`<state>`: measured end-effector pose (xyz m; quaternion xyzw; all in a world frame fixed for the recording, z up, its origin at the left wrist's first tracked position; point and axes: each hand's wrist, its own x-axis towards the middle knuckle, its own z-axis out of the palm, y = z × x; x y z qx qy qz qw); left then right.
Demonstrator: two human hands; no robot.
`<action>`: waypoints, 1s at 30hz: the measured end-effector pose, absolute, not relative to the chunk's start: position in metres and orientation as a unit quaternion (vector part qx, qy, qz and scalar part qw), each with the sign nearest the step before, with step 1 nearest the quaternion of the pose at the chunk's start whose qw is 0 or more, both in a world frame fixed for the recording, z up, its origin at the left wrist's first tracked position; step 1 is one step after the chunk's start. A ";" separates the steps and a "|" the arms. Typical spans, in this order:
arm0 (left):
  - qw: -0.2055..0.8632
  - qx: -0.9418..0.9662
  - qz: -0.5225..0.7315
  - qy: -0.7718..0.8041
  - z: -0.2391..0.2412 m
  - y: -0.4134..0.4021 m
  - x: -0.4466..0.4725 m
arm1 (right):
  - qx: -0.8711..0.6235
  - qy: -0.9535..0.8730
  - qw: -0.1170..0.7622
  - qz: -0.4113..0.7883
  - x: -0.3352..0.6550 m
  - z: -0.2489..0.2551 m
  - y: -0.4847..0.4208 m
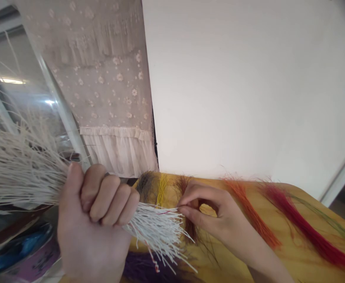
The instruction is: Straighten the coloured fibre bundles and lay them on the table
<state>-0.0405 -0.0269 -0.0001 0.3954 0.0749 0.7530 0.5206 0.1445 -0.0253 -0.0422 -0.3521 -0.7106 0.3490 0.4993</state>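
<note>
My left hand [98, 212] is wrapped in a fist around a thick bundle of white strands [160, 226]. The long loose ends fan out to the left of the fist, and a shorter tuft sticks out to the right. A few reddish strands show in that tuft. With thumb and forefinger pressed together, my right hand [210, 212] pinches the tip of a strand at the tuft's upper right edge. Beneath it on the table lies a brown bundle of strands [190, 226], partly hidden by the hand.
On the wooden table [290, 251] lie grey [146, 186], yellow [162, 188], orange [253, 214], crimson [308, 232], green [328, 214] and purple strands [148, 267]. A purple bin [33, 259] with a blue liner stands lower left. Behind are a lace curtain [110, 86] and a white panel [243, 86].
</note>
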 end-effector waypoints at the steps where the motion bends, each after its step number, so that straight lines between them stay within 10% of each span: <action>1: 0.524 0.395 0.751 0.070 0.000 -0.027 -0.040 | -0.353 -0.710 0.498 0.352 0.144 -0.042 -0.025; 30: 0.535 0.371 0.758 0.023 -0.002 -0.021 -0.045 | -0.337 -0.726 0.498 0.334 0.146 -0.039 -0.032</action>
